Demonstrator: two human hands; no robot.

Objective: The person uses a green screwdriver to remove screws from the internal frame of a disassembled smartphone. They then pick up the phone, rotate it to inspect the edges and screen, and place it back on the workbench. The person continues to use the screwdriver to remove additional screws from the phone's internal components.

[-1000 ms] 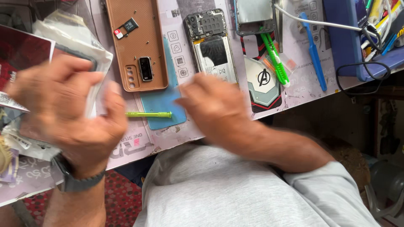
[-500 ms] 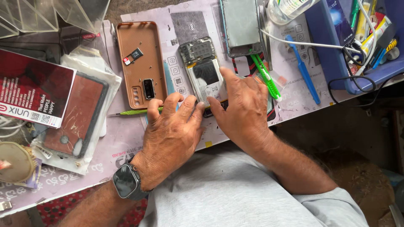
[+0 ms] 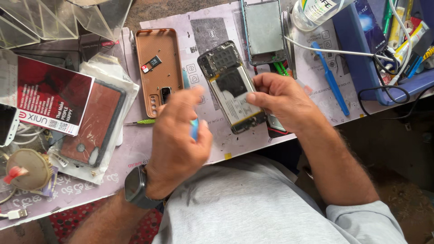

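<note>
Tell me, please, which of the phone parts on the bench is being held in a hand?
The opened phone body with its battery showing, gripped by the right hand. The orange back cover and the grey screen frame lie untouched.

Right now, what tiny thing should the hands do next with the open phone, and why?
Probably bring the left hand to the opened phone. The right hand grips only its right edge, lifted off the work mat, and the left hand's small blue tool sits just short of it.
</note>
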